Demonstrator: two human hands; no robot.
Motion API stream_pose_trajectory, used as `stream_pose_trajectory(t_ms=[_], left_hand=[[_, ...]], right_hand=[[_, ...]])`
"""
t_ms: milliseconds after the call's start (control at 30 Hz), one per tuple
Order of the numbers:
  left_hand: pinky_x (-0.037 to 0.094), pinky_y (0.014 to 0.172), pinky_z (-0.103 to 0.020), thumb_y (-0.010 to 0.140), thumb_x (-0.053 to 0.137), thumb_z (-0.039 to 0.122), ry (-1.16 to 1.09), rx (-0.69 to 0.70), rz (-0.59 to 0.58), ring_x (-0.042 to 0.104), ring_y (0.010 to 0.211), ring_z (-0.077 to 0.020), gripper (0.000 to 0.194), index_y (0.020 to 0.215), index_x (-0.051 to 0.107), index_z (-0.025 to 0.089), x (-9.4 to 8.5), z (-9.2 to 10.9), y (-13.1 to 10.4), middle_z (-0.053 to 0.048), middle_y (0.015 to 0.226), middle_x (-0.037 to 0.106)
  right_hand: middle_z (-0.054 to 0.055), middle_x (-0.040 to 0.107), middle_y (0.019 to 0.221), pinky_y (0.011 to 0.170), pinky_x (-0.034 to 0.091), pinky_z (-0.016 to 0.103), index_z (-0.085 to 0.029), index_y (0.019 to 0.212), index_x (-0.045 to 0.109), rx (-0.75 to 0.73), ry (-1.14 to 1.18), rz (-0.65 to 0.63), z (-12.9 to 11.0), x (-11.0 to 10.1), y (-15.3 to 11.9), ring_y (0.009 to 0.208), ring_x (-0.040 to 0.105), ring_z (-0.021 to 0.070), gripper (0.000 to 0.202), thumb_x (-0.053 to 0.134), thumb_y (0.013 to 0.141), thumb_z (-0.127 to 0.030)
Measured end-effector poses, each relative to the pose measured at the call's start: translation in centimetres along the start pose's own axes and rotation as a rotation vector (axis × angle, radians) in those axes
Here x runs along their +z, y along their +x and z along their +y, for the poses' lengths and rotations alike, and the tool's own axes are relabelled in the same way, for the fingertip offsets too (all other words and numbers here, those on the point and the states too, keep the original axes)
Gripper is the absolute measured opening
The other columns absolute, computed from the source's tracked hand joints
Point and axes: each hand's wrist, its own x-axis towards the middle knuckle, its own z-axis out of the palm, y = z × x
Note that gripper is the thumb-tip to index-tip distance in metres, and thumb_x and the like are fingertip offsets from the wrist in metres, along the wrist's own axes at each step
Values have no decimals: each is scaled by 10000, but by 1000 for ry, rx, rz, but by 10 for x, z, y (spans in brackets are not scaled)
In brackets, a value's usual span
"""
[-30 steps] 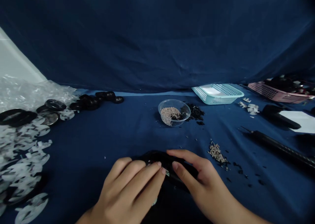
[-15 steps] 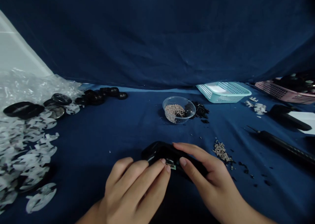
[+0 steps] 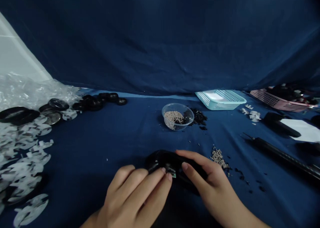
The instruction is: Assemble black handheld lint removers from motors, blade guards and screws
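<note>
In the head view, the left hand (image 3: 136,194) and the right hand (image 3: 213,181) meet over a black casing (image 3: 176,161), which lies directly between them on a blue cloth (image 3: 107,128). The right hand holds the casing's right end, with its thumb on the near side and its forefinger along the far edge. The left hand's fingers are bunched close together, their tips at a small green piece (image 3: 174,175) set in the casing; whether they pinch it or only press there, I cannot tell.

Beyond the hands sits a clear bowl (image 3: 184,125) with small screws (image 3: 172,116) inside, and a heap of black bits (image 3: 199,116) lies just beside it on the right. Near the right hand, past its knuckles, is a loose pile of screws (image 3: 219,158). Farther right lies a black screwdriver (image 3: 280,154), its thin tip pointing away from the hands. Beyond it are a light blue basket (image 3: 221,105) and a pink basket (image 3: 275,100).

Well to the left of the left hand spreads a heap of white parts (image 3: 28,159), with black round parts (image 3: 91,103) and a clear plastic bag (image 3: 32,87) beyond.
</note>
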Motion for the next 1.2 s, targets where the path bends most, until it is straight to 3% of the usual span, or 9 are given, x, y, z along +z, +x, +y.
stream_pose_trajectory(t_ms=[133, 267, 367, 500, 733, 933, 1200], left_hand=[[417, 777, -390, 938, 440, 152, -9, 75, -18, 633, 830, -200, 295, 1101, 683, 118, 1, -1, 2, -72, 934, 755], [403, 779, -391, 936, 438, 166, -55, 53, -42, 619, 835, -203, 295, 1063, 702, 125, -1, -2, 1, -78, 955, 745], [403, 783, -402, 958, 413, 225, -50, 30, -43, 622, 857, -215, 325, 1042, 709, 122, -1, 0, 1, -98, 979, 741], [405, 788, -380, 942, 449, 137, -18, 28, -23, 626, 853, -187, 277, 996, 720, 151, 1, 2, 0, -69, 992, 752], [392, 716, -368, 940, 452, 138, -39, 22, -59, 620, 734, -169, 276, 995, 722, 141, -1, 0, 0, -71, 997, 761], [418, 783, -355, 964, 386, 259, 22, 139, -367, 658, 850, -161, 356, 1160, 668, 164, -26, -3, 11, -55, 1189, 701], [395, 806, -393, 990, 354, 309, 43, 165, -388, 643, 867, -175, 387, 1194, 655, 177, -31, -4, 5, -66, 1248, 664]], right_hand=[[25, 661, 1154, 1014, 429, 403, -278, 1145, 650, 115, 24, 35, 6, -11, 6, 1109, 585, 237, 343, 565, 880, -478], [19, 657, 1161, 1030, 416, 416, -288, 1127, 660, 151, 55, -10, 3, -11, 0, 1114, 581, 237, 354, 582, 853, -499], [29, 640, 1186, 1046, 405, 420, -284, 1127, 659, 119, -6, -4, 1, -7, -10, 1141, 564, 238, 354, 609, 831, -473], [7, 621, 1211, 1030, 426, 378, -318, 1155, 637, 81, -13, -53, 1, -2, -18, 1154, 554, 214, 331, 619, 836, -405], [-10, 594, 1241, 1022, 435, 259, -333, 1187, 611, -141, -34, -46, -2, 0, -22, 1173, 545, 154, 311, 584, 883, -274], [-24, 598, 1230, 987, 464, 222, -349, 1181, 604, -155, -35, -54, -5, 0, -22, 1149, 566, 136, 311, 590, 887, -248], [-42, 586, 1255, 1007, 434, 170, -358, 1222, 564, -235, -79, -77, -3, -2, -23, 1180, 545, 102, 343, 582, 903, -231]])
